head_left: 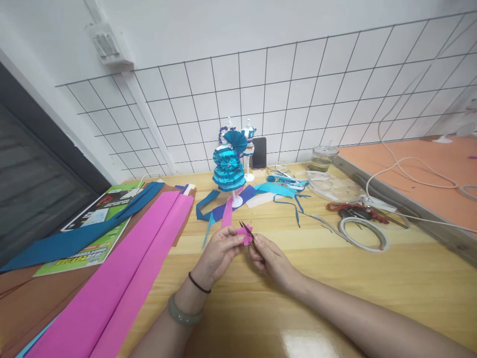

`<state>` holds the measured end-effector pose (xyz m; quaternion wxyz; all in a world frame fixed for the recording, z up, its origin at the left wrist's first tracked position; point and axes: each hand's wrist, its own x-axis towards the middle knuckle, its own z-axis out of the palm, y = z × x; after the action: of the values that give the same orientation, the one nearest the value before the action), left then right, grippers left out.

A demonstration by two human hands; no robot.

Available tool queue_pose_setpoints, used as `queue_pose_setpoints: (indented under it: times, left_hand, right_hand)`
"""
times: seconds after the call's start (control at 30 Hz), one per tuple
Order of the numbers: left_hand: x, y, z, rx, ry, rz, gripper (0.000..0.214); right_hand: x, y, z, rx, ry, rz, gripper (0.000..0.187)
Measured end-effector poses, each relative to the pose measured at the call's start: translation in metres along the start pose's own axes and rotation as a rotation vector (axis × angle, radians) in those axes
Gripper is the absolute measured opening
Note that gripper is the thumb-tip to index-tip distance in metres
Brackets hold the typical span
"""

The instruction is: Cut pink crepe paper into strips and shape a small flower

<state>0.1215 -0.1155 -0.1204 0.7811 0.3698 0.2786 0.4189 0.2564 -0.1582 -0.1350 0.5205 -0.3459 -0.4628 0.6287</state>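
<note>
Between finger and thumb, my left hand (224, 247) pinches a small pink paper piece (246, 239) with a scalloped edge. My right hand (269, 258) is closed around a pair of small dark scissors (246, 227), whose blades are parted and cross the pink piece. Both hands are held close together over the wooden table (316, 298). Just beyond them stands a miniature dress form (228, 166) covered in pleated turquoise paper. A pink strip (227, 214) and blue strips lie around its white base.
Long pink paper sheets (122, 258), a teal strip (74, 243) and a green magazine (112, 251) lie at left. To the right are a roll of white tape (364, 234), red-handled tools (357, 211) and a glass cup (322, 158). A phone (259, 153) leans against the wall behind a second dress form (248, 149).
</note>
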Motion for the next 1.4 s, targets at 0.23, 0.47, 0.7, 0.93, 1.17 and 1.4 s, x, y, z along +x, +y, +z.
queue_pose_setpoints:
  times: [0.23,0.47,0.7,0.93,1.17,1.4]
  left_hand:
    - [0.0,0.0,0.0,-0.006,-0.017,-0.001,0.014]
    - [-0.001,0.001,0.0,-0.005,-0.021,0.006,0.013]
    - [-0.001,0.003,-0.001,0.011,-0.048,0.009,0.011]
    - [-0.003,0.003,0.0,0.008,-0.039,0.0,0.011]
    - [-0.003,0.004,0.001,0.023,-0.053,0.007,0.01]
    - [-0.004,0.008,-0.001,0.055,-0.06,0.01,0.008]
  right_hand:
    - [0.0,0.001,-0.001,-0.017,-0.001,-0.028,0.042]
    - [0.0,0.002,-0.003,-0.095,-0.007,-0.055,0.041]
    - [-0.001,0.002,-0.005,-0.113,-0.026,-0.06,0.041]
    - [0.0,0.002,-0.006,-0.117,-0.027,-0.068,0.04]
    - [0.0,0.002,-0.007,-0.174,-0.031,-0.073,0.041]
    - [0.0,-0.002,-0.011,-0.293,-0.066,-0.115,0.038]
